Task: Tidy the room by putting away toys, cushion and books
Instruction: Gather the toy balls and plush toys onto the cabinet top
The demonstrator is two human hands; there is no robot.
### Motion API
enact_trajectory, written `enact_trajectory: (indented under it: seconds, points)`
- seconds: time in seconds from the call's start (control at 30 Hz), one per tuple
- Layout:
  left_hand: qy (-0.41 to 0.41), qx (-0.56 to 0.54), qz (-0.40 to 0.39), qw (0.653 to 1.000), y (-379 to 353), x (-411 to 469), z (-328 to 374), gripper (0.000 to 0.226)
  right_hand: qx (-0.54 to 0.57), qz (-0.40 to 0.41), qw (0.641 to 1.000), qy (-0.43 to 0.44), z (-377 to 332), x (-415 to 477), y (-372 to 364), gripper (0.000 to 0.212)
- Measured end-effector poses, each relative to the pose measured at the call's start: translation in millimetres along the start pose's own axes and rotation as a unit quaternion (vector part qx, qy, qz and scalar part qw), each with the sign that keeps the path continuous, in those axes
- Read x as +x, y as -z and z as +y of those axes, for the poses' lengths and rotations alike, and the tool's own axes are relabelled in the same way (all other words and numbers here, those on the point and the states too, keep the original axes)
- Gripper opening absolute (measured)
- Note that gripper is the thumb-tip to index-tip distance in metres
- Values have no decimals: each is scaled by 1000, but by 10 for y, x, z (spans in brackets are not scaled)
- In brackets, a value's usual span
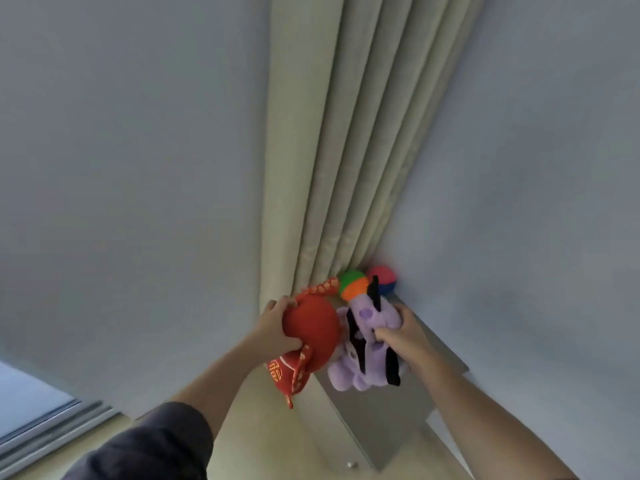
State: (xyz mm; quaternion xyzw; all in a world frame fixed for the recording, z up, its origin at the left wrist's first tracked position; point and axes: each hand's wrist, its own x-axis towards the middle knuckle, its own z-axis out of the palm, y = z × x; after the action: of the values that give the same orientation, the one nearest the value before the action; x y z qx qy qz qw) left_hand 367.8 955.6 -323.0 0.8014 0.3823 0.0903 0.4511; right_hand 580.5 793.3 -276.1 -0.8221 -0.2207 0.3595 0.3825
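Fingers [280, 304] tight around red toy [311, 327], purple toy [344, 370]

Only one sign can be read. A Chinese character [276, 373] in gold-orange colour is seen on the lower, hanging part of the red plush toy [311, 327]. It is turned sideways in the view and is taken to be 福, although its strokes are partly blurred. On the gold trim [322, 288] of the same toy small marks are seen, but they are too blurred to be read.
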Motion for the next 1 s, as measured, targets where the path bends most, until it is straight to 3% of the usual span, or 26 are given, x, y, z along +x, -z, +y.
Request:
enact_trajectory:
  seconds: [0.1, 0.27, 0.37, 0.57, 0.73, 0.9, 1.0]
  points:
    - [2, 7, -17, 1000, -246, 233, 130, 70, 13, 22, 1000, -16, 248, 211, 275, 67]
    - [27, 11, -23, 999, -754, 663, 333, 70, -10, 41, 999, -35, 569, 744, 878, 50]
    - [52, 17, -2, 998, -1045, 844, 451, 71, -41, 37, 998, -44, 841, 1205, 1238, 59]
    - [130, 28, 32, 991, -1650, 1120, 722, 74, -65, -37, 994, -75, 1221, 2084, 1796, 42]
    - [166, 45, 57, 984, -1968, 1239, 885, 73, -87, -77, 991, -69, 1205, 2405, 1864, 27]
    - [182, 52, 55, 980, -2137, 1256, 922, 73, -116, -94, 988, -28, 1284, 2648, 1790, 49]
    - [190, 52, 54, 979, -2203, 1238, 918, 72, -146, -65, 987, -1, 1294, 2706, 1756, 32]
